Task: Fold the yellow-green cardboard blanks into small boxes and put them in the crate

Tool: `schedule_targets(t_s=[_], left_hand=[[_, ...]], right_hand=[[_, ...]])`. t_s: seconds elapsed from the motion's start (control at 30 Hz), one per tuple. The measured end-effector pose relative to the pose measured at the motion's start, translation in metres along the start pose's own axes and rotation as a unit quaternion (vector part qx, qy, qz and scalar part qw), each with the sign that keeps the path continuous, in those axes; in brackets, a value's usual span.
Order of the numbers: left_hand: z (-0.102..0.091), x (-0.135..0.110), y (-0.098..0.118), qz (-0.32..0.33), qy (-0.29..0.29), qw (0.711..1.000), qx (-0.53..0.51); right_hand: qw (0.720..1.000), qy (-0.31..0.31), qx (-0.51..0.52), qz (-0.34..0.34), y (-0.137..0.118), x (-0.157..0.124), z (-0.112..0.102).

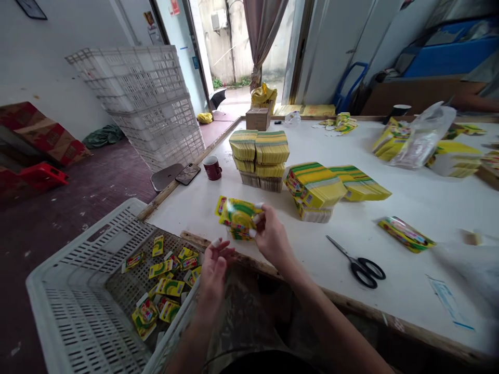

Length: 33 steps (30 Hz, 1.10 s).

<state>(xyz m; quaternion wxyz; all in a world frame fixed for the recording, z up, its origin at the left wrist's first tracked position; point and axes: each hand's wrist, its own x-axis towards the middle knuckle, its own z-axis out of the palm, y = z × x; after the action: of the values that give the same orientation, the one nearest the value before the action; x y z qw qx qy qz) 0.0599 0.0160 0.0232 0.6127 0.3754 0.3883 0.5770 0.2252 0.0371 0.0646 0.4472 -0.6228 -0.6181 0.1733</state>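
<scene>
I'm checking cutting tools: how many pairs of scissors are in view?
1: the black-handled scissors, on the white table, right of the right hand. Others may be hidden.

One cam live here, head-worn, facing fwd & tilted down over the white-topped table (296, 252). Arms come in from the btm edge, so L hand (214, 262) and R hand (271, 234) sit close, approx mid-frame. Slatted plastic crate (78, 306) looms lower L, nr the lens too. V. wide angle by the look: stacked crates (136, 93) lean, upper L. Top ctr, the view runs past a tied curtain (263, 36) to an outside wall (214, 57), far bkgd.
</scene>
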Motion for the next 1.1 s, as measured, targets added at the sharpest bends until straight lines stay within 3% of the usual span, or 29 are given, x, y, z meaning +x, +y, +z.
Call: schedule_targets(t_s=[0.07,0.17,0.23,0.33,0.5,0.67,0.9,1.1], left_hand=[[0.010,0.000,0.002,0.017,0.040,0.992,-0.121],[0.026,0.000,0.011,0.020,0.079,0.973,-0.215],[0.034,0.001,0.015,0.031,0.104,0.964,-0.244],[0.036,0.002,0.012,0.035,0.148,0.959,-0.238],[0.018,-0.003,-0.003,0.022,0.098,0.990,-0.099],[0.000,-0.001,0.001,0.055,0.134,0.988,-0.062],[0.014,-0.009,0.003,-0.006,0.128,0.988,-0.090],[0.019,-0.013,-0.001,-0.028,0.149,0.987,-0.050]], right_hand=[[0.986,-0.050,0.159,-0.006,-0.010,-0.021,0.006],[0.934,-0.182,0.305,0.024,-0.023,-0.052,0.016],[0.914,-0.215,0.339,0.054,-0.027,-0.065,0.021],[0.914,-0.240,0.318,0.074,-0.024,-0.067,0.024],[0.943,-0.197,0.261,0.056,-0.010,-0.052,0.016],[0.964,-0.182,0.193,-0.021,-0.011,-0.045,-0.001],[0.930,-0.221,0.291,0.044,-0.018,-0.048,0.001],[0.981,-0.108,0.147,-0.062,-0.006,-0.043,-0.006]])
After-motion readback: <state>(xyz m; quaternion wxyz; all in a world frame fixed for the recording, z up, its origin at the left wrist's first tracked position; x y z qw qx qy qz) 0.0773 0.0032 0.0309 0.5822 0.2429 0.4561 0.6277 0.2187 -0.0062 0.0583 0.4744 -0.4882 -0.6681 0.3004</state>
